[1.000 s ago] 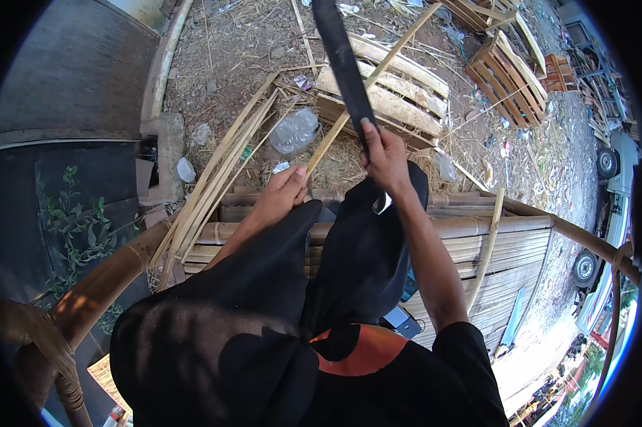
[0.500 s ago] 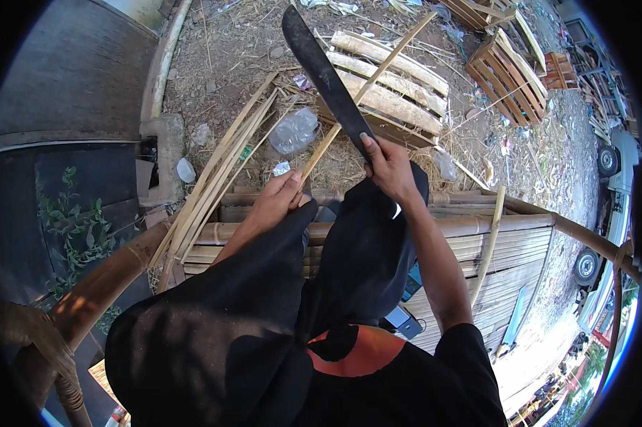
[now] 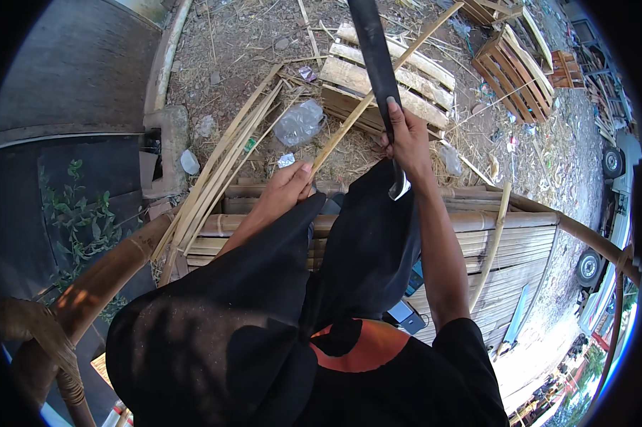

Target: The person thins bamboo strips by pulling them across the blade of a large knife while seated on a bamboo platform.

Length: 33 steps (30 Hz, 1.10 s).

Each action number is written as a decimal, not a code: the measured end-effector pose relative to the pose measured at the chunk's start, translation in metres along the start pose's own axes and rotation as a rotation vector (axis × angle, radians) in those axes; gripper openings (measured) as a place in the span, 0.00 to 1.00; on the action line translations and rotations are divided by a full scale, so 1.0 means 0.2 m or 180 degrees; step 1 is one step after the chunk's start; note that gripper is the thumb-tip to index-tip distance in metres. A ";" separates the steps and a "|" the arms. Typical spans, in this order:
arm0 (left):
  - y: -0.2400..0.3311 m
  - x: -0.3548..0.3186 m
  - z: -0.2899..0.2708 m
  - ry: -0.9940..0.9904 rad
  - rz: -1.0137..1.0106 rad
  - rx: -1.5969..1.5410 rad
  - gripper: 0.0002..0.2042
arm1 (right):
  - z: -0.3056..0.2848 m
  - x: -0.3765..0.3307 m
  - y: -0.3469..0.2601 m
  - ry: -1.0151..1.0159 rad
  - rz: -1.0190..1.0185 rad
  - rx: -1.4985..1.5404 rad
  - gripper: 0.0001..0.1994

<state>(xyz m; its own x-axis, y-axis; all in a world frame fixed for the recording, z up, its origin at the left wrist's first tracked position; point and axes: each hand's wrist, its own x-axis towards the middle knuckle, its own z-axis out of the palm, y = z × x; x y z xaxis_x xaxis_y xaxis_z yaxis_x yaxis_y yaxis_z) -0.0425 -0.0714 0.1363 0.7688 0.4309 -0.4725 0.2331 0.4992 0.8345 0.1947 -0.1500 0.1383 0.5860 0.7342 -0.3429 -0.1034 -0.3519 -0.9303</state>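
The left hand (image 3: 287,188) is closed narrowly around the near end of a pale bamboo strip (image 3: 342,132), just above the left knee of the black trousers (image 3: 260,245). The strip slants up and to the right, over a slatted wooden crate (image 3: 424,103) lying on the littered ground. The right hand (image 3: 410,139) is wrapped around the handle of a machete (image 3: 376,53), thumb laid along the base of its dark blade; the curved butt shows below the fist, with a bright glint on it. The blade points away from the body and crosses in front of the strip; whether the two touch cannot be told. Any mark on the blade cannot be made out.

The black shirt (image 3: 438,395) carries an orange print with a dark shape inside. A shiny wrapper (image 3: 286,159) lies near the left hand and a purplish one (image 3: 307,73) farther off, any lettering too small to read. Between them sits a clear plastic bag (image 3: 298,122), right of a bundle of bamboo strips (image 3: 225,153).
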 end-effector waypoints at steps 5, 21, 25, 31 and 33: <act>-0.03 0.04 -0.02 0.0102 -0.0081 0.0358 0.16 | 0.21 -0.16 0.14 -0.0746 -0.0292 -0.0501 0.25; 0.08 -0.01 -0.02 -0.0278 -0.0172 0.0974 0.15 | 0.11 0.01 0.00 0.0019 0.0114 0.1275 0.13; 0.06 -0.07 -0.06 -0.0541 -0.0231 0.0809 0.16 | 0.01 0.01 -0.04 0.0029 0.0070 0.1299 0.11; 0.01 -0.11 -0.06 -0.0249 -0.0105 0.1213 0.14 | -0.21 0.05 -0.18 0.0258 -0.0025 0.0802 0.17; 0.10 -0.12 -0.02 0.0008 0.0243 0.2153 0.12 | -0.31 0.08 -0.17 0.0391 -0.0194 0.0070 0.21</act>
<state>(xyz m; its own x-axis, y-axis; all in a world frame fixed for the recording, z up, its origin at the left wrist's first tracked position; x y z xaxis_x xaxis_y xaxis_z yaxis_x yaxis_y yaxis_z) -0.0586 -0.0691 0.1640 0.7966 0.4486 -0.4052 0.5000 -0.1123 0.8587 0.2574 -0.1618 0.1716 0.6855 0.6768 -0.2684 -0.0815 -0.2950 -0.9520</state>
